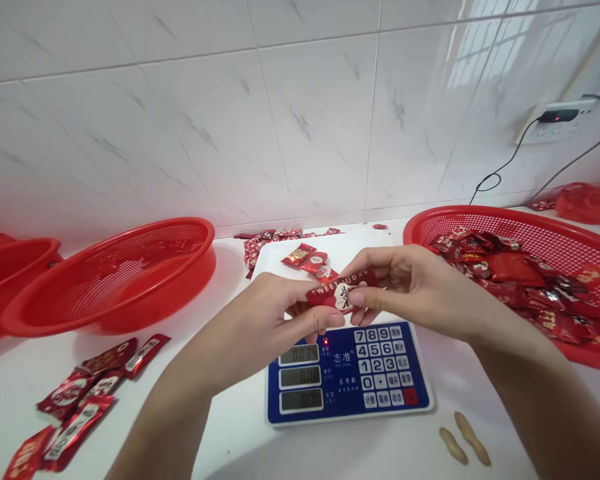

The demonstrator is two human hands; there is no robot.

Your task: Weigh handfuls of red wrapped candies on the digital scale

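Observation:
Both of my hands meet above the digital scale [347, 407]. My left hand [297, 310] pinches the left end of a dark red candy packet [343, 293] lettered "SWEET SUGAR". The right end of the same packet is between the fingers of my right hand [390, 287]. Behind the packet, a few small red and gold packets [300, 255] lie on the white scale plate [273, 257]. The scale's displays are lit, and its blue keypad faces me.
A red basket [480, 212] full of red packets stands at the right. Another red basket [180, 287] is at the left, with loose packets [77, 430] before it. Two peanuts [473, 439] lie front right. Cables hang from a wall socket [555, 123].

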